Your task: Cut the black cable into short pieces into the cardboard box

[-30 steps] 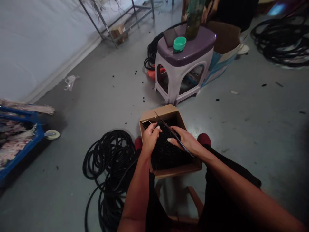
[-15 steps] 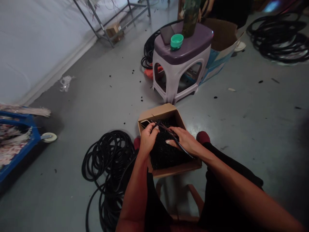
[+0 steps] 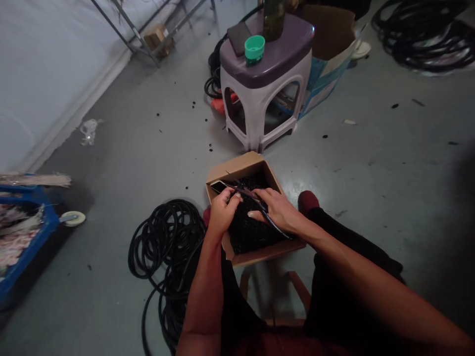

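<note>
Over an open cardboard box (image 3: 237,165), both my hands work at a thin black cord (image 3: 272,225). My left hand (image 3: 222,210) pinches its far end near the box's left side. My right hand (image 3: 274,207) is curled around it farther along, with the thumb apart from the fingers. The cord's near end sticks out below the right hand, slanting to the lower right. A darker strip by the right fingers is too small to make out. Tangled black pieces (image 3: 245,237) fill the box. A flat dark thing with a pale edge (image 3: 218,186) leans in its far left corner.
Beyond the box stands a stool (image 3: 267,64) bearing a green cap (image 3: 254,48) and a bottle (image 3: 273,20). Coiled black tubing (image 3: 163,237) lies at my left. A blue cart (image 3: 48,217) is far left. Another coil (image 3: 419,34) lies at back right, near a large carton (image 3: 326,64).
The view has shifted a little, so the stool and box sit higher and farther left. Both hands keep hold of the cord, nearly in the same pose.
</note>
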{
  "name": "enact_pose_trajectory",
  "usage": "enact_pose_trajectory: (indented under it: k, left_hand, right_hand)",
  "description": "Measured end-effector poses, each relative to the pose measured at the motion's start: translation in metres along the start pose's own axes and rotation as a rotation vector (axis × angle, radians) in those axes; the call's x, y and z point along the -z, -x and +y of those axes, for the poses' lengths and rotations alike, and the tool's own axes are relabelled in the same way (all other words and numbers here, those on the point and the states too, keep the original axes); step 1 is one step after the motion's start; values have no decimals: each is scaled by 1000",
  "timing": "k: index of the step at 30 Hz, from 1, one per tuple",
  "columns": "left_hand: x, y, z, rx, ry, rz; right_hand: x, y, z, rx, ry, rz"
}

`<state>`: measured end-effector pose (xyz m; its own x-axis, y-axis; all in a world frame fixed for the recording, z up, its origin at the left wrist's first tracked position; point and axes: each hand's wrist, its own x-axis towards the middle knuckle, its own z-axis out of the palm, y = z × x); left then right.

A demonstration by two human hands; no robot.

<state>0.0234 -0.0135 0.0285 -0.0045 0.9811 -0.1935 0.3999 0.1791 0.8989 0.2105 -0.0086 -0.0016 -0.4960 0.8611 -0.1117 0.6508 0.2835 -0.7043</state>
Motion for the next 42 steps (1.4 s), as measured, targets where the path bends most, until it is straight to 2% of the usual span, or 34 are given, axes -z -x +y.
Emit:
enact_pose_trajectory:
  k: [5, 12, 34, 42]
  left_hand:
    - [-4, -1, 3, -23, -88, -31]
    - [-9, -2, 3, -23, -118, -51]
    - [-8, -4, -1, -11, -144, -2]
    - [-8, -5, 2, -2, -143, -10]
  right_hand:
    - [0, 3, 3, 8, 8, 1]
    - [0, 3, 4, -27, 62, 72]
    - [6, -4, -4, -91, 70, -75]
    - [6, -4, -4, -91, 56, -50]
